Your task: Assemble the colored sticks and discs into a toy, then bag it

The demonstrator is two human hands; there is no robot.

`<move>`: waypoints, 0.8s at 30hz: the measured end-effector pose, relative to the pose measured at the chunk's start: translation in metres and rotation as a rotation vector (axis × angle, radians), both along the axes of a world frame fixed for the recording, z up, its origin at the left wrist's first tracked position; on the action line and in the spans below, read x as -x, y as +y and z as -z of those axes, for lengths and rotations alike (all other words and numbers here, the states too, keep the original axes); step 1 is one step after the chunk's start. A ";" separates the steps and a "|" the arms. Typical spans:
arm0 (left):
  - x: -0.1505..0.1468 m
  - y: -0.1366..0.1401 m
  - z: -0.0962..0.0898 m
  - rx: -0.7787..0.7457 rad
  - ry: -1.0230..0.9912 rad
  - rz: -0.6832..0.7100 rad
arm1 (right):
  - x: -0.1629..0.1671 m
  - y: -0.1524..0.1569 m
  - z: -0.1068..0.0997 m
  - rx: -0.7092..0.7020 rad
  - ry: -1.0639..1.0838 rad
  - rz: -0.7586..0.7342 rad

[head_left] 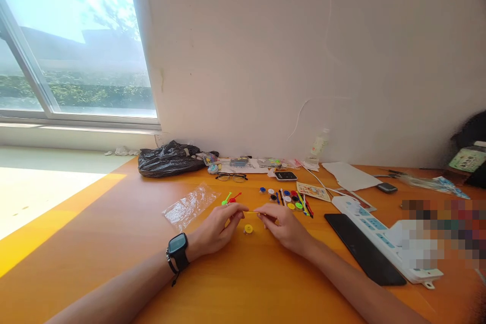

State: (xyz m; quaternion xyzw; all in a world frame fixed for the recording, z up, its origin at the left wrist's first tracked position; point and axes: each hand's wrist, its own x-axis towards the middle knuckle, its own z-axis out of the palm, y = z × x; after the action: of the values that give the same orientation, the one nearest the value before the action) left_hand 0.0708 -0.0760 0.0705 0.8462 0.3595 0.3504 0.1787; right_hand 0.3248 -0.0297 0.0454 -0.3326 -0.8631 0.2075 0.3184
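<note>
Between my two hands a thin yellow stick (251,212) is held level, just above the table. My left hand (220,227), with a black watch (177,244) on its wrist, pinches one end. The other end sits between the fingertips of my right hand (284,224). Below the stick, a small round yellow piece (248,229) rests on the table. Behind my left hand lie a green stick-like piece (227,199) and a red one (234,198), partly covered by the fingers. Past my right hand are several small coloured round pieces (291,197) and sticks (305,204).
A clear plastic wrapper (190,206) lies to the left. Glasses (231,177), a black bag (170,159) and a small black device (285,176) line the back. On the right are a black phone-like slab (362,248), a white power strip (379,230) and a printed card (313,191).
</note>
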 end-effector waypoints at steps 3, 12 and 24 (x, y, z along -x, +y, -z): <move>0.001 -0.004 -0.003 -0.039 -0.047 -0.032 | 0.002 -0.004 -0.001 -0.044 -0.105 0.014; 0.000 -0.001 -0.001 -0.059 -0.049 0.012 | 0.013 -0.017 -0.001 -0.060 -0.147 -0.079; 0.002 0.003 -0.001 -0.017 0.069 0.054 | 0.007 -0.018 -0.008 0.086 -0.083 -0.141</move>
State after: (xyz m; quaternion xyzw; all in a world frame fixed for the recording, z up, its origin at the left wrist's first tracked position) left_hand 0.0684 -0.0728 0.0715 0.8686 0.3397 0.3191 0.1683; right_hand 0.3180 -0.0482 0.0539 -0.2925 -0.8872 0.2522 0.2524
